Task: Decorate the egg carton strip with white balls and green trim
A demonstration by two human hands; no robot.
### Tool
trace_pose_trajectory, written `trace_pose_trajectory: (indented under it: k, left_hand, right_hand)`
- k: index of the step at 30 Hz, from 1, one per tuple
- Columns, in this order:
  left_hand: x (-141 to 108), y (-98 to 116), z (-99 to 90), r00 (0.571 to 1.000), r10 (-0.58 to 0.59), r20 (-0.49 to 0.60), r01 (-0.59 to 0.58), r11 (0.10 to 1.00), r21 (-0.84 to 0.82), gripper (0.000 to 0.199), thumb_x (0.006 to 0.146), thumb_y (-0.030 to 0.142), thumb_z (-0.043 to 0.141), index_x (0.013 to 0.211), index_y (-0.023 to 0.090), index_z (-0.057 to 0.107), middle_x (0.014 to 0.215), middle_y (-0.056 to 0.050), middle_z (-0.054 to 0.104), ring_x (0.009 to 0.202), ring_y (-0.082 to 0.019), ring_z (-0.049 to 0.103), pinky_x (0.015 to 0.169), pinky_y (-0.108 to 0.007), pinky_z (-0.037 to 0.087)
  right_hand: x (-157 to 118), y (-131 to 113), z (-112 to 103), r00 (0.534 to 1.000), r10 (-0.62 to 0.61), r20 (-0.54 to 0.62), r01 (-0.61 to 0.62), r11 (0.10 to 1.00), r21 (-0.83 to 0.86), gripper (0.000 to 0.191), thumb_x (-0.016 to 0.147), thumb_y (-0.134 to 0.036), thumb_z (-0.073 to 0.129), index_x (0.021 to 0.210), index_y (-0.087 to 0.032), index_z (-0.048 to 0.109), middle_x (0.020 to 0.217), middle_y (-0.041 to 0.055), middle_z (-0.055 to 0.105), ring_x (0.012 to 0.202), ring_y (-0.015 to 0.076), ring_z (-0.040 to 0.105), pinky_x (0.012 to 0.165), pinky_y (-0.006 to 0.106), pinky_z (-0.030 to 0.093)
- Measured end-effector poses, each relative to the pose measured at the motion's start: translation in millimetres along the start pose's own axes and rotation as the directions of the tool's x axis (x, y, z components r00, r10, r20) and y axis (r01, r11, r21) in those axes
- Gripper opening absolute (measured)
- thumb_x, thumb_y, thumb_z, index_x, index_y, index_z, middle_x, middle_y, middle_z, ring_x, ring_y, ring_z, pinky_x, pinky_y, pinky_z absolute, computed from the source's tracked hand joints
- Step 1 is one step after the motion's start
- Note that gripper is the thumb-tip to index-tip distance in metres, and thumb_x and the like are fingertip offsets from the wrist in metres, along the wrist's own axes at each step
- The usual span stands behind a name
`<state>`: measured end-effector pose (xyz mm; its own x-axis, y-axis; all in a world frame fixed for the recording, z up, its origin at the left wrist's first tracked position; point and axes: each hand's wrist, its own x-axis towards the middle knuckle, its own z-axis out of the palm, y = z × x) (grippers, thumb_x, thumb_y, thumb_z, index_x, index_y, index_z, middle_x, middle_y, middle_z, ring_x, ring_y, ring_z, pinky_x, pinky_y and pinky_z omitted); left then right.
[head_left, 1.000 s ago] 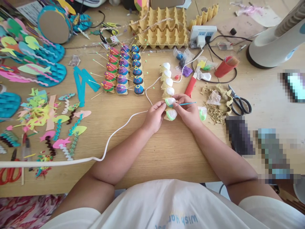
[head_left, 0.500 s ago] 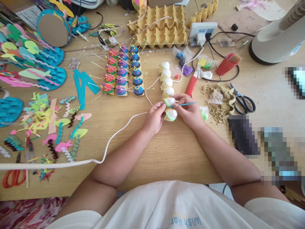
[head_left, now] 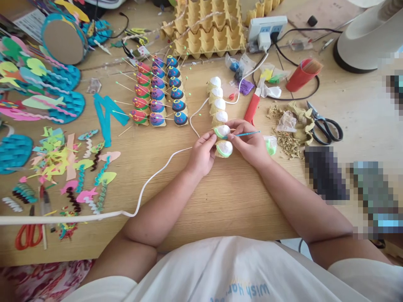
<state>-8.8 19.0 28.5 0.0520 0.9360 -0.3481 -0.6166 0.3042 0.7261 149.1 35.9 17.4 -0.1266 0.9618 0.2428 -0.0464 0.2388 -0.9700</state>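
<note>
A strip of egg carton cups runs away from me, its bumps topped with white clay. The nearest two cups also carry a light green band along the lower edge. My left hand is closed on the strip's left side, fingertips at the second-nearest cup. Pinched in my right hand is a thin blue modelling tool; its working end meets that same cup, partly hidden by the fingers. A small bag of light green clay lies just right of my right hand.
Painted egg carton strips with pins stand left of centre. A white cable crosses the table. Scissors, a red-handled cutter and a power strip lie right; paper cutouts cover the left.
The view has shifted slightly. Both hands stay at the same cup, the left still on the strip and the right still holding the blue tool against it.
</note>
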Motion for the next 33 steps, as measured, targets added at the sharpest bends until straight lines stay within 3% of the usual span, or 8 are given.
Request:
trace_pose_trajectory:
  k: [10,18,27,33]
  left_hand:
    - [1.0,0.6,-1.3,0.999,-0.006,-0.037,0.007,1.0,0.018,0.015,0.095,0.012,0.064,0.096,0.018,0.078,0.097,-0.003,0.084,0.107,-0.016,0.078,0.094,-0.024,0.058]
    - [1.5,-0.1,-3.9,0.999,-0.006,-0.048,0.007,1.0,0.026,0.01,0.094,0.017,0.07,0.101,0.019,0.078,0.105,-0.004,0.083,0.109,-0.017,0.077,0.097,-0.025,0.056]
    - [2.6,1.5,-5.8,0.998,-0.033,-0.06,0.033,0.999,0.0,0.011,0.095,0.019,0.069,0.103,0.019,0.077,0.102,-0.003,0.083,0.103,-0.015,0.078,0.089,-0.023,0.057]
    - [1.3,2.5,-4.3,0.998,-0.057,-0.038,0.057,0.998,-0.008,0.013,0.097,0.019,0.065,0.103,0.019,0.077,0.104,-0.003,0.083,0.101,-0.015,0.077,0.091,-0.025,0.057]
  right_hand:
    - [-0.6,0.0,0.0,1.0,0.001,0.013,-0.002,0.998,0.07,0.036,0.085,-0.057,0.081,0.081,-0.026,0.064,0.124,0.0059,0.076,0.119,0.0248,0.07,0.108,0.046,0.056]
    - [0.3,-6.0,1.4,0.999,-0.037,0.012,0.037,0.999,-0.018,0.036,0.084,-0.059,0.081,0.079,-0.027,0.065,0.122,0.006,0.077,0.121,0.0266,0.07,0.115,0.05,0.053]
    - [-0.2,-6.8,1.4,1.0,0.005,-0.014,-0.003,0.992,0.125,0.039,0.084,-0.06,0.081,0.081,-0.026,0.062,0.124,0.0066,0.077,0.123,0.0267,0.071,0.112,0.05,0.054]
    - [0.0,-5.4,1.3,1.0,-0.017,0.015,0.016,0.999,0.046,0.04,0.082,-0.061,0.083,0.08,-0.026,0.064,0.124,0.0056,0.076,0.122,0.0263,0.07,0.112,0.048,0.054]
